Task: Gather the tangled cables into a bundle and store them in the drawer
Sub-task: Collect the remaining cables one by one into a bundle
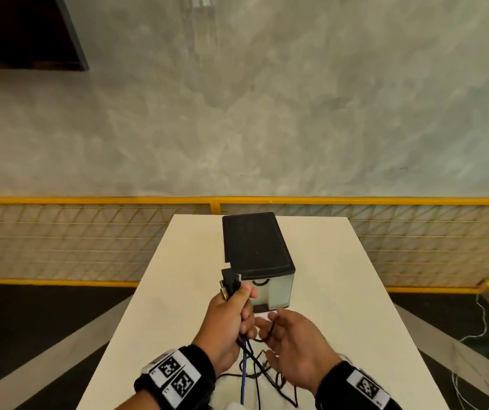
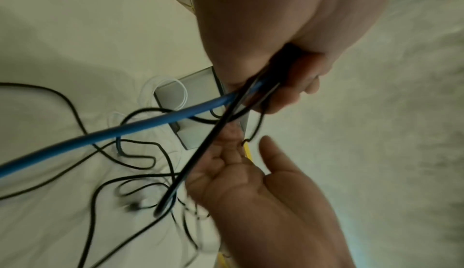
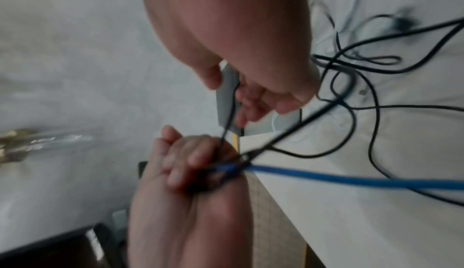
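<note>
My left hand (image 1: 237, 309) grips a bunch of cable ends in front of the drawer box, and black plugs (image 1: 229, 282) stick up from the fist. A blue cable (image 1: 244, 377) and several black cables (image 1: 267, 377) hang from it to a tangle on the table. In the left wrist view its curled fingers (image 2: 291, 88) clamp the blue cable (image 2: 125, 129). My right hand (image 1: 281, 335) is beside it, palm up with fingers spread; a thin black cable (image 1: 270, 329) lies across them. The drawer box (image 1: 253, 244) has a black top and a shut, translucent drawer (image 1: 273, 294).
The white table (image 1: 341, 291) ends at a yellow mesh fence (image 1: 89, 232) behind. A white cable coil (image 2: 173, 91) lies by the box's foot. Loose black loops (image 3: 356, 70) spread over the near table. More wires lie on the floor at the right (image 1: 480, 329).
</note>
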Available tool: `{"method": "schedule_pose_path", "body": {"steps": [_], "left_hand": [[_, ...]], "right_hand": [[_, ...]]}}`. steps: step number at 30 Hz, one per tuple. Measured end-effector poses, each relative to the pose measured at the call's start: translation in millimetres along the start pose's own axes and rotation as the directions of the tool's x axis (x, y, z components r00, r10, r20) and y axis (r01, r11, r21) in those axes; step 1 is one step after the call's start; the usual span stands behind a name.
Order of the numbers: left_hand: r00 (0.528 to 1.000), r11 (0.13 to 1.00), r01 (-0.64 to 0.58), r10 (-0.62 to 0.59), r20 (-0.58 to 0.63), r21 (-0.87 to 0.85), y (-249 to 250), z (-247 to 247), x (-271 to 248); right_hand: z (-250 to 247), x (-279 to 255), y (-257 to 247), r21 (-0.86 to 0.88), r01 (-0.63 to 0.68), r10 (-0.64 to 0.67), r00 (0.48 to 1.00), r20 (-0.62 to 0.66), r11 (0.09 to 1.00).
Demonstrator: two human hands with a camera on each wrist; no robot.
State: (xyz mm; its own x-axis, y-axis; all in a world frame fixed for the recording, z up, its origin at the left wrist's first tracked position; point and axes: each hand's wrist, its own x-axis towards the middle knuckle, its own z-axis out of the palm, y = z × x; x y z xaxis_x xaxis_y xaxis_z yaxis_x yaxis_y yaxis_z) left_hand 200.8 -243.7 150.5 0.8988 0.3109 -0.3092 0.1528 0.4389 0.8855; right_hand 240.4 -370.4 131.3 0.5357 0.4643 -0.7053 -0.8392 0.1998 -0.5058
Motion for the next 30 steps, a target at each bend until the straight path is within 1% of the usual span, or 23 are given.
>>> {"method": "schedule_pose_path", "body": {"steps": [2, 4, 6, 8, 10, 12, 13, 14, 15, 16, 17, 18, 19, 20, 21, 22, 24, 26, 27, 28, 30], "left_hand": [[0.996, 0.991, 0.080, -0.084, 0.036, 0.107, -5.8, -1.3, -6.8], [0.981, 0.962, 0.167, -0.184, 0.061, 0.216, -15.5, -7.0, -12.3], [0.946, 0.910, 0.276, -0.314, 0.077, 0.310, -24.5, -18.4, -17.3], [0.892, 0.831, 0.376, -0.444, 0.081, 0.409, -29.6, -34.9, -22.2], [0.841, 0.724, 0.422, -0.537, 0.063, 0.546, -28.0, -51.3, -26.3], [0.807, 0.582, 0.398, -0.590, 0.032, 0.709, -23.4, -63.4, -29.0], [0.798, 0.526, 0.382, -0.602, 0.015, 0.760, -21.7, -68.4, -30.0], [0.797, 0.496, 0.374, -0.604, 0.002, 0.784, -18.9, -71.4, -30.5], [0.811, 0.506, 0.356, -0.585, 0.009, 0.786, -17.0, -73.2, -29.8], [0.843, 0.546, 0.313, -0.536, 0.037, 0.777, -14.8, -73.2, -28.5], [0.892, 0.613, 0.241, -0.445, 0.077, 0.752, -12.5, -71.0, -26.3], [0.942, 0.689, 0.154, -0.319, 0.105, 0.708, -10.6, -66.3, -24.6], [0.980, 0.750, 0.058, -0.168, 0.105, 0.659, -8.1, -59.0, -21.9], [0.996, 0.784, -0.030, -0.031, 0.087, 0.620, -6.8, -50.9, -18.6], [0.994, 0.798, -0.101, 0.061, 0.088, 0.594, -6.0, -42.4, -14.4], [0.987, 0.810, -0.155, 0.109, 0.116, 0.565, -5.0, -32.2, -11.2], [0.977, 0.810, -0.201, 0.122, 0.176, 0.551, -10.1, -15.0, -6.4], [0.983, 0.804, -0.177, 0.112, 0.148, 0.567, -16.4, -7.3, -3.5], [0.985, 0.817, -0.163, 0.107, 0.132, 0.554, -19.4, -6.7, -2.1], [0.986, 0.834, -0.153, 0.093, 0.139, 0.531, -22.1, -6.1, -2.0], [0.979, 0.840, -0.140, 0.039, 0.199, 0.524, -26.4, -8.0, -5.3]], "right_hand": [[1.2, 4.4, -2.8, 0.102, 0.001, -0.001, 1.000, -0.001, 0.995], [2.3, 9.4, -8.3, 0.149, -0.010, 0.009, 1.000, 0.007, 0.989], [1.0, 14.1, -17.2, 0.193, -0.002, 0.006, 1.000, -0.022, 0.981], [-3.1, 18.6, -28.1, 0.203, 0.035, -0.021, 0.997, -0.071, 0.979], [-8.8, 22.5, -36.2, 0.210, 0.067, -0.044, 0.992, -0.115, 0.975], [-13.1, 25.7, -39.1, 0.218, 0.091, -0.057, 0.986, -0.155, 0.972], [-13.0, 26.6, -37.9, 0.208, 0.089, -0.054, 0.985, -0.167, 0.974], [-12.9, 27.4, -35.7, 0.197, 0.090, -0.056, 0.983, -0.174, 0.976], [-12.5, 27.5, -32.8, 0.179, 0.102, -0.070, 0.982, -0.175, 0.979], [-12.3, 27.6, -29.9, 0.154, 0.123, -0.096, 0.981, -0.170, 0.980], [-12.2, 27.1, -28.4, 0.125, 0.146, -0.127, 0.980, -0.153, 0.981], [-12.4, 26.3, -26.7, 0.085, 0.168, -0.155, 0.979, -0.134, 0.982], [-11.4, 23.8, -26.7, 0.039, 0.183, -0.178, 0.978, -0.109, 0.982], [-10.2, 21.5, -25.2, -0.006, 0.191, -0.191, 0.978, -0.084, 0.982], [-7.9, 19.0, -22.4, -0.040, 0.193, -0.195, 0.979, -0.057, 0.980], [-4.9, 17.5, -18.1, -0.070, 0.191, -0.193, 0.981, -0.028, 0.979], [3.7, 12.9, -7.7, -0.069, 0.178, -0.176, 0.984, 0.032, 0.982], [9.0, 9.9, -0.2, -0.034, 0.158, -0.155, 0.985, 0.073, 0.987], [10.8, 7.3, 0.8, -0.030, 0.145, -0.142, 0.986, 0.089, 0.989], [10.8, 4.8, -0.2, -0.032, 0.130, -0.126, 0.988, 0.089, 0.991], [7.1, 2.8, -5.6, -0.025, 0.093, -0.091, 0.993, 0.069, 0.995]]}}
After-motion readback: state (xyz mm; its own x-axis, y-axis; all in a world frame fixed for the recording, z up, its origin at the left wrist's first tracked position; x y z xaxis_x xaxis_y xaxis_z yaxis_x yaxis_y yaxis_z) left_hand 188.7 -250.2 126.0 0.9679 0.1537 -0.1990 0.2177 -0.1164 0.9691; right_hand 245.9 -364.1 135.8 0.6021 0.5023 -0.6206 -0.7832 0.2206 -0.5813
